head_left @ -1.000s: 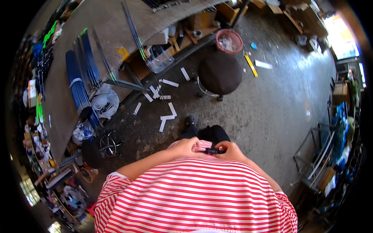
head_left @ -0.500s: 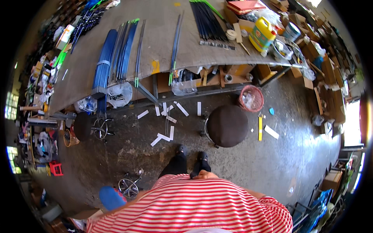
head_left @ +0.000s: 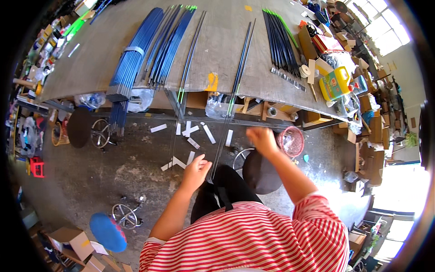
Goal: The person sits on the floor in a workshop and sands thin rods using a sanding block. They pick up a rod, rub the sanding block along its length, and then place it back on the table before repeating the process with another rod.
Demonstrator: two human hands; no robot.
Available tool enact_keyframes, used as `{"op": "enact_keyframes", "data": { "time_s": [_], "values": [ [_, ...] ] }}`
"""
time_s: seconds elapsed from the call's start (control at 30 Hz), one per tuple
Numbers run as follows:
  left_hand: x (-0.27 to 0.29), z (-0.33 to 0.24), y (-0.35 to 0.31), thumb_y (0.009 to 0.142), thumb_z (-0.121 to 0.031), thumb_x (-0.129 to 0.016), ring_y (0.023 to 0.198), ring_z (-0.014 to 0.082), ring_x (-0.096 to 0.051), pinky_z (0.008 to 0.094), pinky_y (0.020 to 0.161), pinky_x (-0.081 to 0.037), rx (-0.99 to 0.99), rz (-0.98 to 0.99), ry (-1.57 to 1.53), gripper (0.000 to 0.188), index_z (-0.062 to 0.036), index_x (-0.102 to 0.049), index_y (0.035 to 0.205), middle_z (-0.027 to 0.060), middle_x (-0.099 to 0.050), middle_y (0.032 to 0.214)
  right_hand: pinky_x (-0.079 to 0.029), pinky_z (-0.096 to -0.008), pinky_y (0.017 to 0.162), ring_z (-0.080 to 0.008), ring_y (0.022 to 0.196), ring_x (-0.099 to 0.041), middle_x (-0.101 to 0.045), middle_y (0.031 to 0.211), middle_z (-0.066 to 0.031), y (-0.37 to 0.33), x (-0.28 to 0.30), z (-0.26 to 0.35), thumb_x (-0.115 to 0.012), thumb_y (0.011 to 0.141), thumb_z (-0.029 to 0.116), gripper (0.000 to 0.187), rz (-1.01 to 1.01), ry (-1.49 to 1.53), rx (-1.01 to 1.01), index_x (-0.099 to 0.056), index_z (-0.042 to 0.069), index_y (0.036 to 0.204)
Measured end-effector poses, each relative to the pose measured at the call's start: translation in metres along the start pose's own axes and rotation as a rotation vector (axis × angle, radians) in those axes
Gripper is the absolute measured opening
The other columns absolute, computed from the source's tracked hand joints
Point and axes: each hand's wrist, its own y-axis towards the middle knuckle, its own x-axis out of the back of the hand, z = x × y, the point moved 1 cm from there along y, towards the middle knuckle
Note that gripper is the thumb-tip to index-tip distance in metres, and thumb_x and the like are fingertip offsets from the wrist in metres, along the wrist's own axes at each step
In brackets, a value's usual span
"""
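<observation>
My left hand [head_left: 197, 172] is in front of my lap with its fingers curled together; anything inside them is too small or hidden to make out. Close to its right pass thin wire-like tips that run out from two slim dark blue rods [head_left: 241, 63] with green bands, lying across the table's front edge. I cannot tell whether the hand touches them. Farther right, my right hand [head_left: 263, 139] is raised between the brown round stool [head_left: 263, 174] and the table, its fingers bent and smeared by motion. Another pair of similar rods [head_left: 191, 54] lies to the left.
A strapped bundle of blue rods [head_left: 129, 68] and loose rods [head_left: 174, 43] lie on the grey table [head_left: 217, 27]. Black rods [head_left: 282, 45] and a yellow jug [head_left: 335, 84] are at right. A red basket [head_left: 291, 141] and white strips [head_left: 208, 133] are on the floor.
Both my arms have come up and forward into view, away from my body. My view has shifted, so the table and rods appear farther right, and my thighs now show.
</observation>
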Motion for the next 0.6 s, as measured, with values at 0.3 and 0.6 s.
{"op": "enact_keyframes", "data": {
  "time_s": [0.3, 0.6],
  "values": [
    [-0.056, 0.012, 0.085, 0.082, -0.015, -0.059, 0.064, 0.0125, -0.057, 0.0243, 0.057, -0.047, 0.277, 0.219, -0.476, 0.03, 0.0025, -0.049, 0.105, 0.006, -0.056, 0.074, -0.048, -0.0345, 0.067, -0.0251, 0.081, -0.059, -0.056, 0.096, -0.0102, 0.231, 0.023, 0.003, -0.046, 0.08, 0.009, 0.039, -0.126, -1.033, 0.427, -0.046, 0.014, 0.118],
    [0.008, -0.064, 0.079, 0.076, -0.013, -0.06, 0.066, 0.033, -0.057, 0.0367, 0.057, -0.044, 0.219, -0.385, 0.192, 0.017, 0.0025, -0.056, 0.079, 0.0175, -0.058, 0.071, -0.047, -0.032, 0.068, -0.0222, 0.083, -0.054, -0.052, 0.092, -0.0102, 0.305, -0.03, 0.063, -0.052, 0.068, 0.007, 0.031, 0.237, -0.688, 1.312, -0.053, 0.004, 0.098]
  ]
}}
